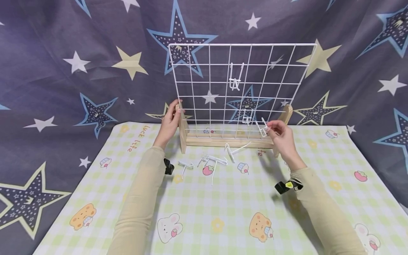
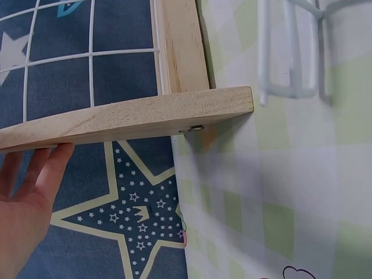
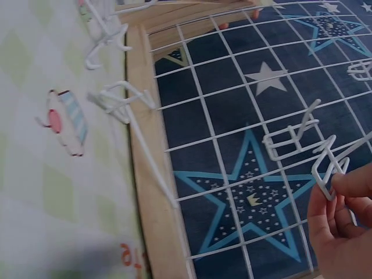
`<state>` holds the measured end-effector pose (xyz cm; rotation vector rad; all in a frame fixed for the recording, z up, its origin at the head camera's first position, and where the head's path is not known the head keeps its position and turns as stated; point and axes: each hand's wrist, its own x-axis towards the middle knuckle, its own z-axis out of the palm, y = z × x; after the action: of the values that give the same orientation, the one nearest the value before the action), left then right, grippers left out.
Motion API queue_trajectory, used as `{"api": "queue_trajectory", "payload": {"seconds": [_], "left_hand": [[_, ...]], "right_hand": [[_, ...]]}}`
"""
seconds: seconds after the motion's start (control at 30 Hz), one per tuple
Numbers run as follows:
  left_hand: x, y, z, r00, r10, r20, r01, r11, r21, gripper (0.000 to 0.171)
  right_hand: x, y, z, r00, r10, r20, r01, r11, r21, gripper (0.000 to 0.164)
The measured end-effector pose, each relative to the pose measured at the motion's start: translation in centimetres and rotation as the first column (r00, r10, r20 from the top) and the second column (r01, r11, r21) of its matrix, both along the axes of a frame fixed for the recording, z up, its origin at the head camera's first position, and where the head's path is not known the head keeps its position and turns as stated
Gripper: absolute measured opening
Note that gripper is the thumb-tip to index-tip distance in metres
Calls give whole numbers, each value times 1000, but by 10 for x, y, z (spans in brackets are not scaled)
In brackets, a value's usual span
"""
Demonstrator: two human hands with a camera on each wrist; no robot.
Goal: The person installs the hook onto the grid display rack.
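Note:
A white wire grid panel (image 1: 220, 83) stands in a wooden base (image 1: 223, 142) with an upright at each end. My left hand (image 1: 169, 124) holds the left wooden upright (image 1: 182, 132), its fingertips against the outer face in the left wrist view. At the lower right of the grid, my right hand (image 1: 282, 136) pinches a white wire hook (image 1: 262, 130) between thumb and fingers. The right wrist view shows this hook (image 3: 325, 168) close in front of the grid wires. One hook (image 1: 234, 83) hangs high on the grid and another (image 1: 247, 117) lower down.
Several loose white hooks lie in front of the base, among them one (image 1: 231, 153) near its middle and one (image 1: 186, 165) by the left forearm. A checked cloth (image 1: 197, 202) covers the table. Behind the grid hangs a dark star-patterned curtain (image 1: 105, 78).

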<state>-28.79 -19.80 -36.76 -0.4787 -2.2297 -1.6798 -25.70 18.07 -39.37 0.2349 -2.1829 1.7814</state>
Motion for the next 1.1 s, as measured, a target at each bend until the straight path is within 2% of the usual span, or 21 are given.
{"api": "queue_trajectory", "payload": {"seconds": [0.23,0.33,0.43,0.67,0.83,1.1], "left_hand": [[0,-1,1,1000,-9,11,9,1000,-10,41],[-1,-1,1,1000,-14,7,14,1000,-5,41],[-2,-2,1,1000,-21,13,21,1000,-5,42],[0,-3,0,997,-38,62,40,999,-30,44],[-1,-4,0,996,-50,70,50,999,-7,44],[-24,-12,-27,994,-58,90,53,997,54,47]], "right_hand": [[15,-8,34,999,0,-49,-1,1000,-18,17],[17,-9,43,998,-8,-69,5,999,-38,17],[13,-8,47,996,-17,-84,11,997,-72,18],[-5,1,41,995,-35,-93,24,992,-123,13],[-9,-2,50,988,-60,-142,37,987,-159,13],[-11,-5,60,976,-107,-192,68,978,-200,14]]}}
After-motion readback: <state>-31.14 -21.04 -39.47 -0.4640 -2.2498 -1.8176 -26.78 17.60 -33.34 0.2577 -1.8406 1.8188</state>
